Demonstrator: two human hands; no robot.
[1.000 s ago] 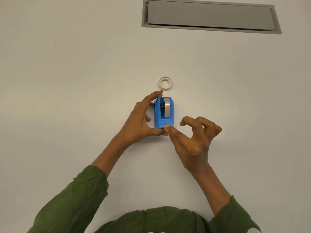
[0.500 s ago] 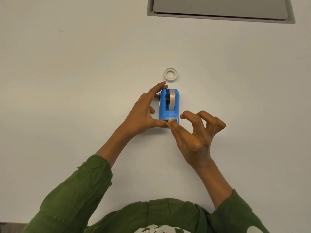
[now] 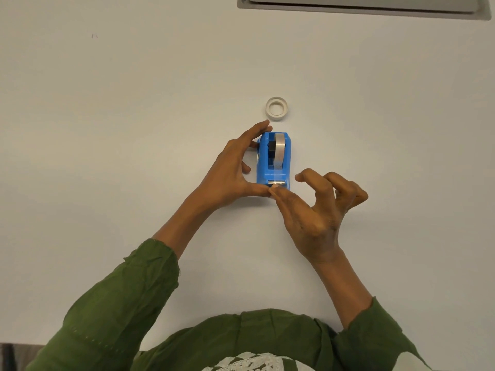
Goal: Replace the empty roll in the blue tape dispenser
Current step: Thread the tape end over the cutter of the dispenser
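I work at a plain white table point(image 3: 107, 129). A grey recessed cable hatch point(image 3: 361, 4) sits flush in its far edge, lid closed. A small dark mark point(image 3: 94, 36) lies far left. My green sleeves point(image 3: 120, 303) cover both forearms.

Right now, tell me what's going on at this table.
A person in green sleeves is reloading a blue tape dispenser. The left hand grips its side, while the right hand presses its thumb on the tape end at the cutter. A tape roll sits inside. The empty white core lies on the table beyond it.
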